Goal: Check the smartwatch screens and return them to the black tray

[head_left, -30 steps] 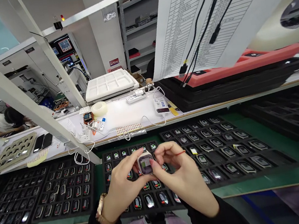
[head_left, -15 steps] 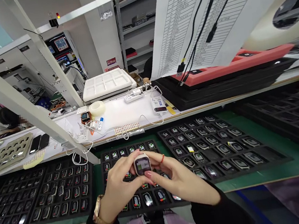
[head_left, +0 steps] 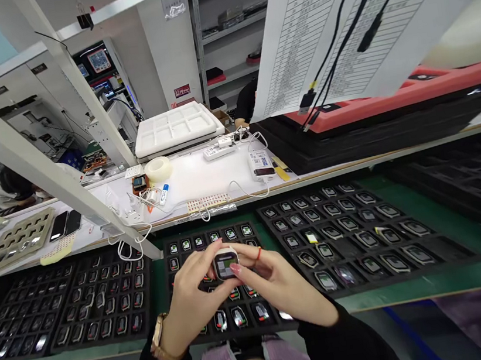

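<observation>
A smartwatch body (head_left: 226,265) without a strap, with a pale case and a lit screen, is held up between both hands. My left hand (head_left: 193,295) grips its left side, fingers curled behind and above it, thumb below. My right hand (head_left: 275,276) closes round its right side, with the thumb on the lower right of the screen. Under the hands lies a black foam tray (head_left: 179,291) filled with watch bodies, several with lit screens; my hands hide its middle.
More black trays of watch bodies lie on the green bench, at left (head_left: 101,301) and right (head_left: 342,246). Above runs a white shelf (head_left: 196,177) with a tape roll (head_left: 158,169), cables and a white tray (head_left: 178,130). Printed sheets (head_left: 314,34) and cables hang at upper right. Other people sit beyond.
The view has shifted slightly. Both hands still hold the watch body, and the right thumb has moved a little on its screen.
</observation>
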A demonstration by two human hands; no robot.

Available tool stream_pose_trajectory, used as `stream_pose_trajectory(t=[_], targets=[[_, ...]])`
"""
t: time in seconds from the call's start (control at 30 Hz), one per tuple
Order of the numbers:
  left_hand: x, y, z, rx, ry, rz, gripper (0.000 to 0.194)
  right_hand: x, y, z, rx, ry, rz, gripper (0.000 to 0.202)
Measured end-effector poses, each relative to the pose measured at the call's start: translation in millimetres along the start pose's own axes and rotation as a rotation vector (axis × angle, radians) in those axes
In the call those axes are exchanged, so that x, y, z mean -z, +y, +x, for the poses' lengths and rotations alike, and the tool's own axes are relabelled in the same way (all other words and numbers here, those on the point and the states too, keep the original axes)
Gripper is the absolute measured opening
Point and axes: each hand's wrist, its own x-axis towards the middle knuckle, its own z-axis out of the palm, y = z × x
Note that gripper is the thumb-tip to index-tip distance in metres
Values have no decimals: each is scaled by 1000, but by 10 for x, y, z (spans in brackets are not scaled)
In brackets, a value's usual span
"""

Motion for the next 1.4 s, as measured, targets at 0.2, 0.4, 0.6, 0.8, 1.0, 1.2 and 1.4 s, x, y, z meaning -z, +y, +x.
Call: stream_pose_trajectory(t=[0.2, 0.4, 0.6, 0.8, 1.0, 1.2, 1.4], targets=[[-169, -393, -109, 359, -59, -259, 59, 109, 300, 0, -35, -13, -102, 46], [-567, -1601, -512, 927, 46, -548, 78, 253, 997, -260, -294, 138, -181, 50], [-811, -2635, -774, 1051, 1, -325, 72, 307, 1317, -351, -413, 185, -212, 53], [-958, -2997, -744, 1011, -162, -156, 63, 392, 1540, -164, -421, 252, -392, 44], [-1085, -3031, -853, 942, -216, -94, 47, 346, 2115, 137, -464, 143, -472, 39], [-1189, -3153, -871, 958, -166, -26, 49, 21, 2667, 980, -439, -168, -874, 37], [-1289, -3129, -917, 939, -131, -34, 55, -176, 3051, 1346, -482, -268, -891, 51]])
